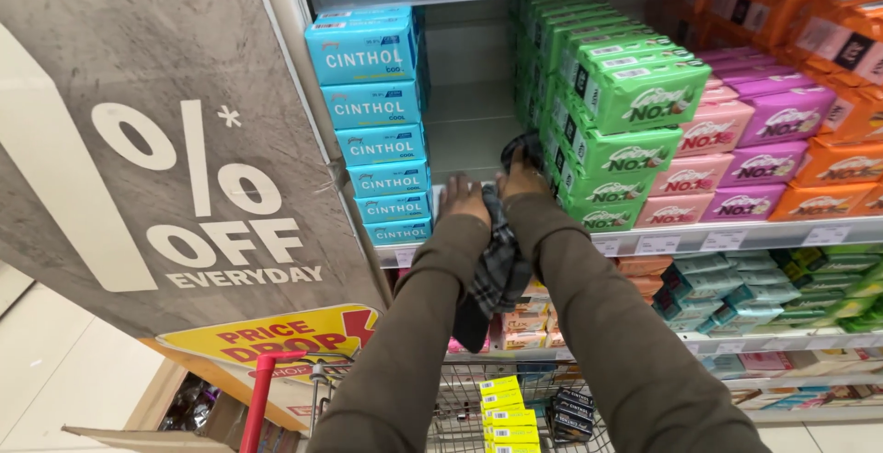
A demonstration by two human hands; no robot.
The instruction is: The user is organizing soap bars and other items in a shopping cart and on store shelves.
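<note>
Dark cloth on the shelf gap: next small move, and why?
Probably sweep the dark cloth further back across the bare shelf. The right hand presses it near the green boxes, the left hand rests at the front edge, and the gap beside the blue boxes is open.

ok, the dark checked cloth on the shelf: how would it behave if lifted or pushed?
Likely floppy: the checked cloth droops off the shelf edge between the sleeves. Probably light, bunching rather than sliding where the right hand presses it. The left hand rests beside it.
</note>
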